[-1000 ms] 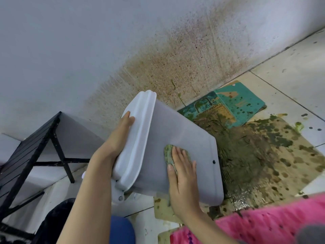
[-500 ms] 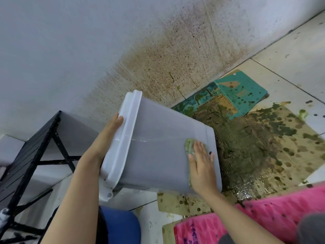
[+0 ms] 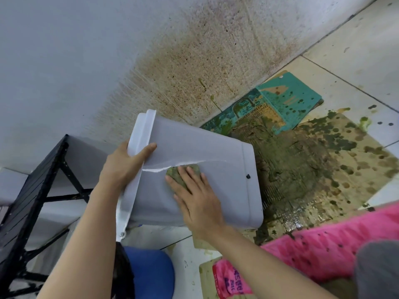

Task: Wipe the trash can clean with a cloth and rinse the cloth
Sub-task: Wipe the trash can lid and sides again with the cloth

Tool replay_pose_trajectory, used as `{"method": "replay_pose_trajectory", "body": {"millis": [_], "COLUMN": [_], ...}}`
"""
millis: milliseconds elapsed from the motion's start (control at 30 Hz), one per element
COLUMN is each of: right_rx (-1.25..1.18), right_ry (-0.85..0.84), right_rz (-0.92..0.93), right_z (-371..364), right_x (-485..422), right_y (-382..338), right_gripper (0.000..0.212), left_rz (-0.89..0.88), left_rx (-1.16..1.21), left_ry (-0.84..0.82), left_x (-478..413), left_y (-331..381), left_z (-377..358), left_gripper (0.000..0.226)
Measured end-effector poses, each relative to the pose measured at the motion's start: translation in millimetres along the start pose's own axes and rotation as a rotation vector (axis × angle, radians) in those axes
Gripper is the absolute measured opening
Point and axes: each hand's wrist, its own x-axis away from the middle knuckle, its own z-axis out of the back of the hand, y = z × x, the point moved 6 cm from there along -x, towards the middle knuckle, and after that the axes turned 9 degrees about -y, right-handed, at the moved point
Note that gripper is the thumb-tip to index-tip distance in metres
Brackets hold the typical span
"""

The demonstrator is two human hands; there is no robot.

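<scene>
While left hand (image 3: pixel 124 167) clamped on trash can (image 3: pixel 194 152), right hand (image 3: pixel 194 197) flat on cloth (image 3: pixel 177 172): green-spattered, perhaps cardboard-covered, floor (image 3: pixel 356 52), stained wall (image 3: pixel 194 61).

A pale grey trash can (image 3: pixel 194 152) with a white rim is seen, a green cloth (image 3: pixel 177 174) pressed on it. The white wall (image 3: pixel 86 50) is speckled brown. Teal cardboard (image 3: pixel 289 98) is spotted dark green. Pink fabric (image 3: pixel 323 244), possibly a towel, is dotted black.

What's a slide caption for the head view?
Left hand steadies the tilted trash can while the right hand presses a green cloth against its side.
</scene>
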Motion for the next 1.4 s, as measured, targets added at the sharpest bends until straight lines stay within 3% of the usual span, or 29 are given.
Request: {"method": "replay_pose_trajectory", "body": {"millis": [67,267,433,567,700,833,1000,1233,1400], "right_rx": [-0.015,-0.142,-0.328,-0.223,-0.226,-0.216,-0.291,-0.240,-0.255], "right_ry": [-0.018,0.077,0.100,-0.008,0.029,0.061,0.060,0.098,0.069], "right_rz": [-0.018,-0.315,-0.448,-0.460,-0.479,-0.460,-0.496,-0.456,-0.477], "right_z": [-1.3,18.5,29.1,21.4,25.0,22.4,8.8,20.2,27.2], "right_x": [6.3,61.3,110.2,122.5,82.6,69.4,111.9,59.2,41.1], "right_y": [18.5,119.1,138.1,130.0,145.1,151.2,119.5,147.0,158.5], "right_gripper": [0.046,0.045,0.054,0.065,0.063,0.063,0.069,0.053,0.052], "left_rz": [0.052,0.156,0.200,0.267,0.260,0.204,0.186,0.236,0.246], "left_rx": [-0.018,-0.101,-0.130,-0.150,-0.247,-0.358,-0.334,-0.317,-0.317], "left_ry": [0.020,0.090,0.126,0.172,0.255,0.191,0.170,0.406,0.479], "left_x": [-3.9,-11.9,-15.1,-11.1,-8.7,-10.5,-11.6,-18.9,-21.8], "left_y": [-6.3,-18.4,-20.3,-24.6,-15.0,-15.1,-22.9,-19.7,-19.9], "left_z": [0.1,-1.7,-4.8,-13.4,-18.9,-24.2,-24.5,-35.1,-39.2], "left_gripper": [0.086,0.085,0.081,0.080,0.079,0.063,0.055,0.052,0.049]}}
